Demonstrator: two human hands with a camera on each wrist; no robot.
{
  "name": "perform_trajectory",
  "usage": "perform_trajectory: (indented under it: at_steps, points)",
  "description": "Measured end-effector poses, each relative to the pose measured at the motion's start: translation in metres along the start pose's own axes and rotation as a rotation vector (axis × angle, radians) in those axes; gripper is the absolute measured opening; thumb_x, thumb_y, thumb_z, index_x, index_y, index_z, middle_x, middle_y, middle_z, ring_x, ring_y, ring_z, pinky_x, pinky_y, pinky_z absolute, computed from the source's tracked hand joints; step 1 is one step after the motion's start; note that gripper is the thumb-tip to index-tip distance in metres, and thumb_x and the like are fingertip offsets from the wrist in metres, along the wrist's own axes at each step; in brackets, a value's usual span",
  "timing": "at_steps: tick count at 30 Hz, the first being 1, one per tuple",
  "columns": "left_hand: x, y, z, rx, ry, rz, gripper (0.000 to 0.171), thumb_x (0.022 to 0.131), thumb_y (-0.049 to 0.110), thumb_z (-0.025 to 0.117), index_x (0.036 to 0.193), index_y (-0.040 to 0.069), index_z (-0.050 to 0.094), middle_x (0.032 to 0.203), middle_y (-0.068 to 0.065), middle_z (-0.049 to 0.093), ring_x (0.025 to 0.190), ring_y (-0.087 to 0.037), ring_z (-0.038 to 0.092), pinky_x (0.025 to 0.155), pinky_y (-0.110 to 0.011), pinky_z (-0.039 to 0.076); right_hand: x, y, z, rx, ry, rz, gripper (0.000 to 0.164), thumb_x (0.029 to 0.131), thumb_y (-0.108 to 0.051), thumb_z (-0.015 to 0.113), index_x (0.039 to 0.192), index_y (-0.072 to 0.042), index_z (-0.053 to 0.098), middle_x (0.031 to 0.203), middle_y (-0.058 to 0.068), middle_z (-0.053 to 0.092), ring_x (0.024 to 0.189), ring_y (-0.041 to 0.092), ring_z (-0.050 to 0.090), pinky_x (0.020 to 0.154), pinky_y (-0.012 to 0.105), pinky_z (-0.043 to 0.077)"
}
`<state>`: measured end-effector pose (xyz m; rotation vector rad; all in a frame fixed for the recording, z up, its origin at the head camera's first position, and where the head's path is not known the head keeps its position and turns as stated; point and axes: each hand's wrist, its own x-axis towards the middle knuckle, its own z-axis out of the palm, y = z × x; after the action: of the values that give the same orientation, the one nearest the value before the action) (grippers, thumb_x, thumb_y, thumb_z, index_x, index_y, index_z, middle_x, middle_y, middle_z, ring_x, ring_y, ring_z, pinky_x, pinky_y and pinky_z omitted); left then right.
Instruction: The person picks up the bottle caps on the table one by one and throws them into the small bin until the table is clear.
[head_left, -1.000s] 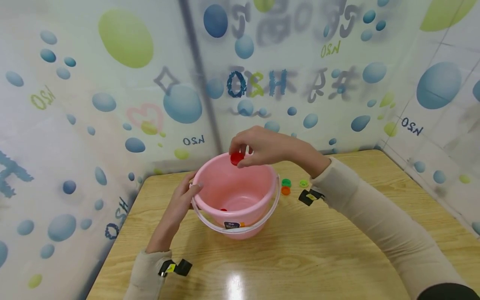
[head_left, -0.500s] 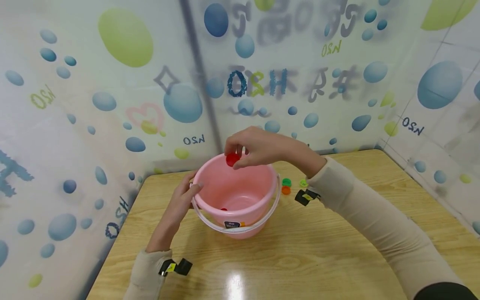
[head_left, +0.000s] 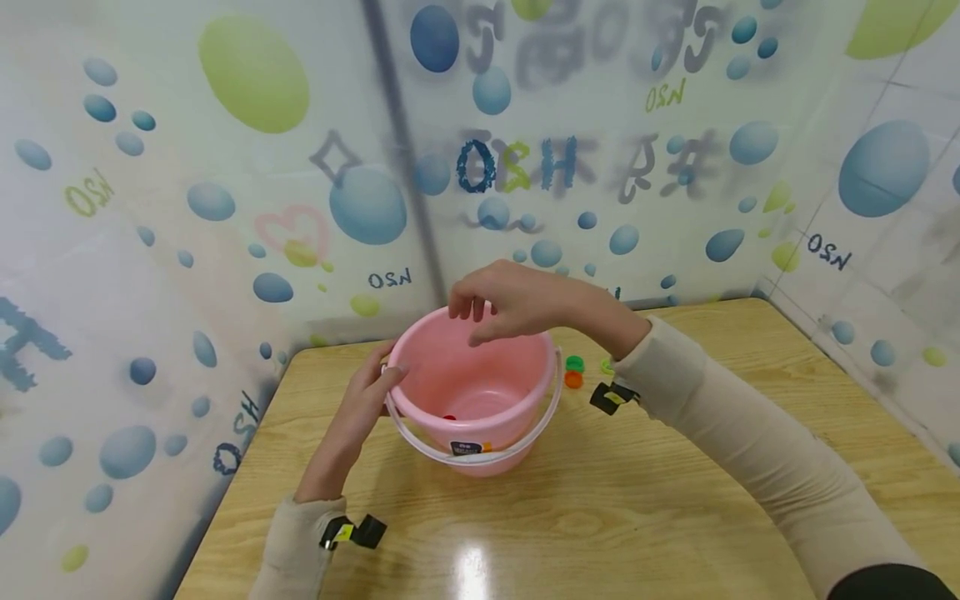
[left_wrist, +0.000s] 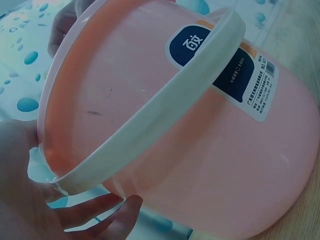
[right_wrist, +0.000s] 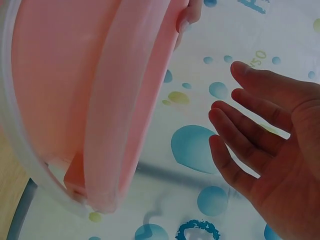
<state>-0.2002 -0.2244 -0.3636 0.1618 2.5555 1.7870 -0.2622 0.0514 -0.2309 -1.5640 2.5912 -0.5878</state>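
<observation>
A pink bucket (head_left: 480, 400) with a white handle (head_left: 450, 457) stands on the table. My left hand (head_left: 369, 387) grips its rim at the left, thumb over the edge and fingers against the outer wall; in the left wrist view those fingers (left_wrist: 107, 217) lie below the handle's joint. Above the bucket's mouth is my right hand (head_left: 510, 302), fingers and thumb parted with nothing between them. The right wrist view shows the same hand (right_wrist: 270, 130) apart from the rim. Inside the bucket, part of a small red round piece (head_left: 449, 417) shows over the front rim.
Right of the bucket lie a green round piece (head_left: 574, 363), an orange one (head_left: 573, 380) and a yellow-green one (head_left: 606, 366), the last partly hidden by the right wrist's camera. A patterned wall sheet (head_left: 525, 225) rises behind the wooden table (head_left: 637, 517).
My right hand moved slightly left over the bucket, then its fingers parted and the red round piece they pinched left them. My left hand stays on the rim.
</observation>
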Motion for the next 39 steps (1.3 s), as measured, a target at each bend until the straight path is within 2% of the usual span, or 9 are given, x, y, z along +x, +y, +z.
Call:
perform_trajectory:
  at_steps: [10,16,24,30,39]
  points:
    - [0.001,-0.001,0.001,0.005,0.0,0.019,0.049,0.106,0.037,0.049,0.154,0.024,0.044,0.132,-0.019,0.066,0.092,-0.029,0.072,0.075,-0.031,0.061,-0.006,0.006,-0.001,-0.024,0.022,0.002,0.029,0.091,-0.021,0.079,0.117,-0.011,0.07,0.114,0.002,0.073,0.101,0.016,0.069,0.087,0.035,0.059]
    - [0.002,-0.002,0.001,0.003,0.007,0.014,0.049,0.106,0.037,0.05,0.153,0.024,0.045,0.133,-0.018,0.066,0.092,-0.03,0.072,0.074,-0.031,0.061,-0.017,0.017,-0.002,-0.01,0.04,0.036,0.027,0.092,-0.02,0.077,0.116,-0.011,0.07,0.112,0.002,0.073,0.099,0.016,0.068,0.087,0.035,0.059]
    - [0.001,-0.003,0.0,0.01,0.007,0.011,0.051,0.106,0.038,0.05,0.154,0.024,0.043,0.137,-0.015,0.064,0.098,-0.036,0.07,0.077,-0.031,0.06,-0.044,0.04,-0.005,0.006,0.058,0.122,0.027,0.093,-0.023,0.077,0.115,-0.011,0.071,0.112,0.004,0.074,0.097,0.015,0.069,0.087,0.036,0.06]
    - [0.001,-0.001,0.001,0.008,0.007,0.0,0.052,0.106,0.038,0.05,0.155,0.022,0.043,0.134,-0.02,0.065,0.092,-0.029,0.072,0.075,-0.03,0.059,-0.071,0.064,-0.006,-0.012,0.087,0.163,0.024,0.094,-0.023,0.076,0.115,-0.012,0.07,0.111,0.003,0.073,0.096,0.014,0.07,0.086,0.037,0.06]
    - [0.0,0.002,0.001,-0.005,0.006,-0.017,0.053,0.106,0.037,0.051,0.156,0.021,0.042,0.138,-0.019,0.063,0.092,-0.023,0.072,0.075,-0.029,0.059,-0.103,0.098,0.0,0.02,0.127,0.288,0.02,0.096,-0.02,0.073,0.114,-0.011,0.071,0.108,0.003,0.073,0.097,0.017,0.069,0.088,0.04,0.059]
